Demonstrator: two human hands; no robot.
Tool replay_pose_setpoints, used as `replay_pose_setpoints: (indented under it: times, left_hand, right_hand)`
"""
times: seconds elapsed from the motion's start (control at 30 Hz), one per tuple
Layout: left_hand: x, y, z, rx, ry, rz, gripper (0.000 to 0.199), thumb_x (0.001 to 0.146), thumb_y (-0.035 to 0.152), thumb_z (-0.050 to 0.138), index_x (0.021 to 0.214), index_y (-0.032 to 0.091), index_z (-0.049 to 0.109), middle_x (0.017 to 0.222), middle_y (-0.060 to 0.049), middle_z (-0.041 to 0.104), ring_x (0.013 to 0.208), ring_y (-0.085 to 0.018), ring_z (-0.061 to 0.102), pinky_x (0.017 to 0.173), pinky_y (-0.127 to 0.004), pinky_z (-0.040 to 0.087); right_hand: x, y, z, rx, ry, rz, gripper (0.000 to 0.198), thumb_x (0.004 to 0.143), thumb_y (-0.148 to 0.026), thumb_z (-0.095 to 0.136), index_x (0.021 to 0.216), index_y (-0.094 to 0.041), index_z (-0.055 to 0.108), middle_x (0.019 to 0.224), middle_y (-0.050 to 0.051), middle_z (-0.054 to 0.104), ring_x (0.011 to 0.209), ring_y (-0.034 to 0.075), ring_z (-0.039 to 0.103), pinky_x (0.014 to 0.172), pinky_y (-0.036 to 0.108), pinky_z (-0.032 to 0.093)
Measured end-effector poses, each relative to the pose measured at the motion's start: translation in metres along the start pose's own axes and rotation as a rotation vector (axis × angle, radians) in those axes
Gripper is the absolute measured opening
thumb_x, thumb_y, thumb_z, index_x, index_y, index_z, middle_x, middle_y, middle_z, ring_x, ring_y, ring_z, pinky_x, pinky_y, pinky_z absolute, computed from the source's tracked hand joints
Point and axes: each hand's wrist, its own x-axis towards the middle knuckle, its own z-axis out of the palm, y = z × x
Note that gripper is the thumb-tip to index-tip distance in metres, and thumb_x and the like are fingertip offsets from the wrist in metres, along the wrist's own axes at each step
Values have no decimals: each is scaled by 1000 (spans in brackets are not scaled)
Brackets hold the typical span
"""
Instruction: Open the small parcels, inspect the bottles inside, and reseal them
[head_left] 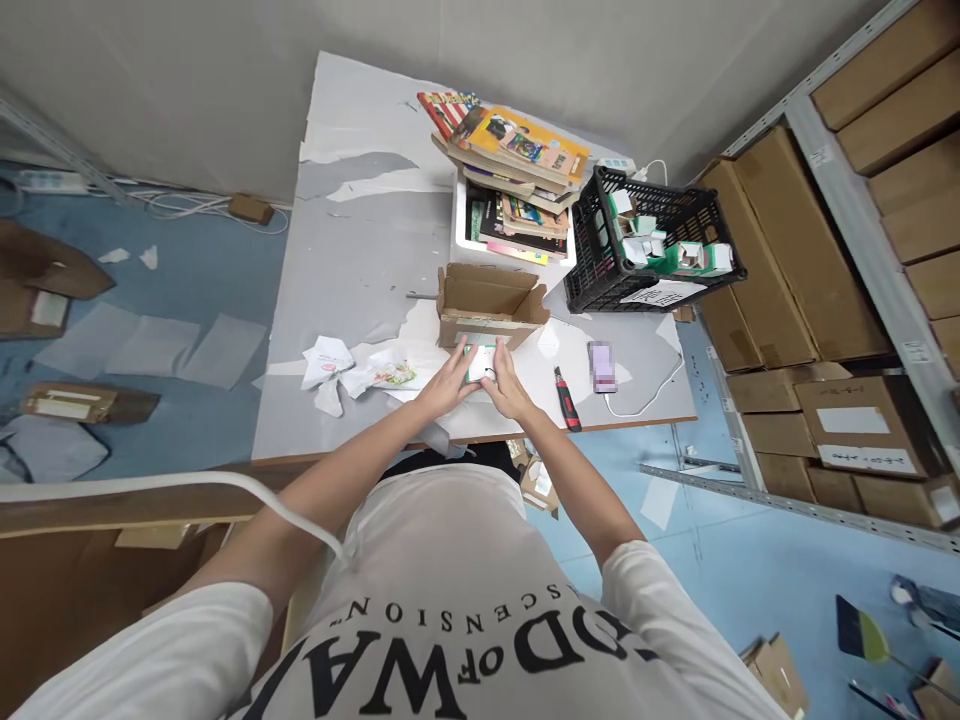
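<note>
The small box [480,364] is coloured white and green, and the open carton [489,331] just beyond it is coloured plain brown. The tabletop [352,250] is patched in grey and white. On the right, the cutter [568,402] is coloured red and black, and the phone [602,367] is lit in lilac. Farther right, green-and-white packages [688,257] are framed by a black crate [596,293]. At the far side, one book [442,116] is striped red and white. The near white shirt [442,545] is printed with black lettering; the floor [720,575] is coloured blue.

The small white box [479,363] is partly hidden.
</note>
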Motion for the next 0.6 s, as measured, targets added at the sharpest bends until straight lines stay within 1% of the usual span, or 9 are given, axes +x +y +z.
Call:
replay_pose_setpoints:
  times: [0.07,0.13,0.2,0.23,0.3,0.37,0.43,0.5,0.6]
  left_hand:
    - [0,2,-2,29,-29,-7,69,91,35,53,150,20,21,159,-18,10,146,-30,19,115,-48,28]
    - [1,2,-5,41,-65,-3,69,90,31,53,151,20,22,159,-17,12,146,-30,20,116,-47,27]
    - [1,2,-8,35,-91,-2,71,89,28,51,152,20,18,160,-16,11,146,-29,19,116,-46,26]
    - [1,2,-9,29,-97,-13,74,89,28,50,153,20,13,160,-16,10,146,-29,18,116,-45,27]
    - [1,0,-10,4,-88,-55,83,89,29,49,153,18,-3,160,-18,10,146,-28,19,116,-46,28]
    - [-1,-2,-10,-12,-89,-93,93,88,30,50,150,16,-17,159,-20,12,145,-29,20,114,-47,29]
    - [-4,-5,-10,0,-115,-118,99,85,30,51,148,15,-24,158,-22,14,145,-29,20,113,-49,29]
    - [-7,-8,-11,32,-133,-142,102,83,30,54,148,14,-23,157,-23,17,145,-30,21,113,-51,29]
    - [-13,-12,-14,71,-91,-200,100,81,34,57,151,12,-11,154,-24,26,143,-32,27,113,-53,29]
  right_hand:
    - [3,0,-5,-68,-23,-58,86,91,-64,36,154,-21,-2,160,14,2,148,29,5,117,51,21]
    - [9,-2,-10,-183,-63,-133,85,87,-65,45,154,-22,14,159,15,8,147,33,9,115,54,24]
    - [15,-5,-15,-332,-117,-198,81,85,-64,49,151,-23,26,157,16,14,145,37,12,112,59,24]
    - [18,-7,-16,-403,-143,-218,80,85,-63,51,150,-23,29,157,17,17,143,38,15,111,60,25]
    - [22,-10,-17,-513,-173,-232,78,85,-63,51,149,-23,31,154,19,24,138,38,23,108,60,30]
    - [24,-13,-17,-580,-182,-217,77,85,-62,51,149,-25,32,149,19,32,132,37,31,104,57,37]
    - [24,-14,-16,-622,-189,-183,73,85,-60,52,149,-30,31,143,17,39,126,35,36,96,52,46]
    - [24,-16,-16,-638,-195,-154,70,86,-56,54,148,-33,30,137,15,43,121,33,39,88,46,52]
    - [23,-18,-22,-611,-170,-118,67,88,-51,54,148,-33,30,130,15,45,117,30,41,84,44,54]
